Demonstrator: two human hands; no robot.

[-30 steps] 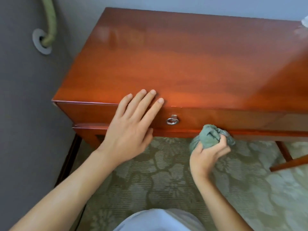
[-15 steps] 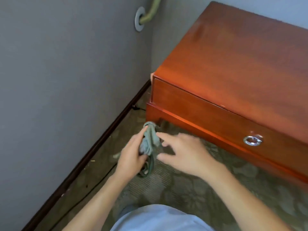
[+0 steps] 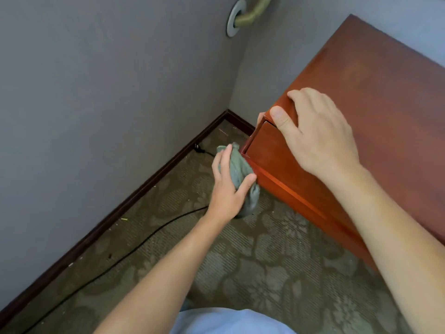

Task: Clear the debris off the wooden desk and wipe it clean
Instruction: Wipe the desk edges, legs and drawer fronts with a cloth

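Note:
The red-brown wooden desk [image 3: 385, 92] fills the right side, its top bare in the part I see. My left hand [image 3: 226, 191] grips a bunched grey-green cloth [image 3: 237, 169] and holds it against the lower left end of the desk, near the front corner. My right hand [image 3: 317, 138] sits on the desk's front-left corner. Its thumb lies on the front edge and its fingers curl over the left edge.
Grey walls meet in a corner just left of the desk, leaving a narrow gap. An olive pipe [image 3: 250, 15] enters the wall through a round flange. A black cable [image 3: 144, 239] runs over the patterned carpet, and small bits of debris [image 3: 124, 219] lie along the dark baseboard [image 3: 144, 186].
The cloth passed from my right hand to my left. My left hand carried it to the desk's left end, and my right hand rose onto the desk corner. My view swung left.

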